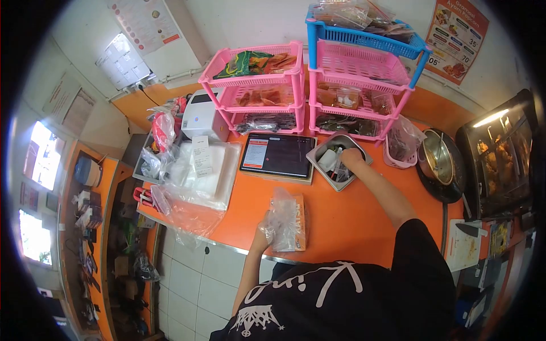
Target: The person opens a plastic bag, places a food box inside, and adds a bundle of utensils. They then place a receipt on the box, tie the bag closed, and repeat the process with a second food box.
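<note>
My left hand (265,228) grips the edge of a clear plastic bag (281,219) near the front edge of the orange counter. Inside or behind the bag is an orange printed food box (298,227); the plastic hides part of it. My right hand (351,158) reaches into a rectangular steel container (342,186) at the back of the counter. Its fingers look closed, but what they hold is hidden. White packets and small dark items (327,160) lie in the container beside my fingers.
A tablet (278,154) stands left of the container. Pink racks (259,85) hold packets behind it. Clear bags and a receipt (201,156) lie at left by a white printer (200,116). At right are a wok (441,165) and a knife (469,229) on a cutting board (462,250).
</note>
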Tool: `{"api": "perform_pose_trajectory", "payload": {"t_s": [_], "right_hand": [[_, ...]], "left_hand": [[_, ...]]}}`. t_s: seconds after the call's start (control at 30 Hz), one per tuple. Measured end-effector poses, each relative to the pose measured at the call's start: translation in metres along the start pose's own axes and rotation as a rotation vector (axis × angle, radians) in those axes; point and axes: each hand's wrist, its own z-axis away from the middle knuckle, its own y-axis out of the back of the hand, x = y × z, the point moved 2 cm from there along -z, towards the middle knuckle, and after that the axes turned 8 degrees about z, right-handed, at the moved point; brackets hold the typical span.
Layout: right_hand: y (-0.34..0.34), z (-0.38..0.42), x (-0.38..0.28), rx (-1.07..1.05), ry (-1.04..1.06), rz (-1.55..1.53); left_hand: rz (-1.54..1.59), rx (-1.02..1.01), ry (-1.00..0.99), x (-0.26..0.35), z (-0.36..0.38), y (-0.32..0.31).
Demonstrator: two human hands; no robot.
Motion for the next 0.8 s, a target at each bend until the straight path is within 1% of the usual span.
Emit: {"api": "perform_pose_trajectory", "payload": {"t_s": [0.03,0.07,0.1,0.13,0.17,0.23,0.27,0.33,0.37,0.43,0.47,0.5,0.53,0.57,0.63,0.67,0.73,0.77,0.8], "right_hand": [[0.007,0.004,0.001,-0.005,-0.020,-0.029],[0.013,0.006,0.002,-0.006,-0.017,-0.028],[0.018,0.006,0.005,0.023,-0.062,-0.009],[0.023,0.009,0.008,0.051,-0.104,0.011],[0.039,0.018,0.009,0.041,-0.095,0.013],[0.094,0.042,0.012,0.125,-0.200,0.023],[0.116,0.055,0.009,0.114,-0.190,0.021],[0.156,0.082,0.001,0.370,-0.294,0.053],[0.163,0.088,-0.005,0.356,-0.283,0.049],[0.169,0.094,-0.024,0.307,-0.115,-0.504],[0.169,0.100,-0.044,0.318,-0.019,-0.708],[0.168,0.108,-0.068,0.332,0.075,-0.912],[0.151,0.111,-0.091,0.384,0.175,-0.927],[0.131,0.112,-0.114,0.439,0.276,-0.938],[0.114,0.116,-0.143,0.328,0.386,-0.999],[0.105,0.116,-0.149,0.330,0.392,-1.006],[0.096,0.117,-0.159,0.296,0.581,-0.997],[0.091,0.118,-0.161,0.298,0.580,-1.003],[0.089,0.119,-0.162,0.286,0.550,-0.998]], "left_hand": [[-0.338,-0.055,-0.098,0.013,0.000,-0.003],[-0.337,-0.053,-0.096,0.025,-0.001,-0.004],[-0.267,-0.040,0.000,0.051,-0.002,-0.008],[-0.195,-0.026,0.098,0.064,-0.003,-0.011],[-0.188,-0.023,0.109,0.062,-0.002,-0.012],[0.033,-0.002,0.069,0.058,0.004,-0.015],[0.038,0.005,0.083,0.064,0.005,-0.017],[-0.381,0.009,-0.070,0.090,0.008,-0.025],[-0.377,0.012,-0.052,0.090,0.008,-0.026],[-0.795,-0.084,-0.373,0.095,0.011,-0.031],[-0.795,-0.085,-0.360,0.099,0.011,-0.033],[-0.920,-0.120,-0.485,0.108,0.011,-0.038],[-1.045,-0.157,-0.615,0.115,0.012,-0.042],[-1.048,-0.158,-0.614,0.120,0.012,-0.044],[-1.106,-0.114,-0.700,0.127,0.013,-0.047],[-1.114,-0.113,-0.695,0.126,0.013,-0.047],[-0.996,-0.102,-0.553,0.120,0.013,-0.044],[-1.001,-0.105,-0.550,0.118,0.014,-0.043],[-0.981,-0.089,-0.500,0.116,0.016,-0.042]]}}
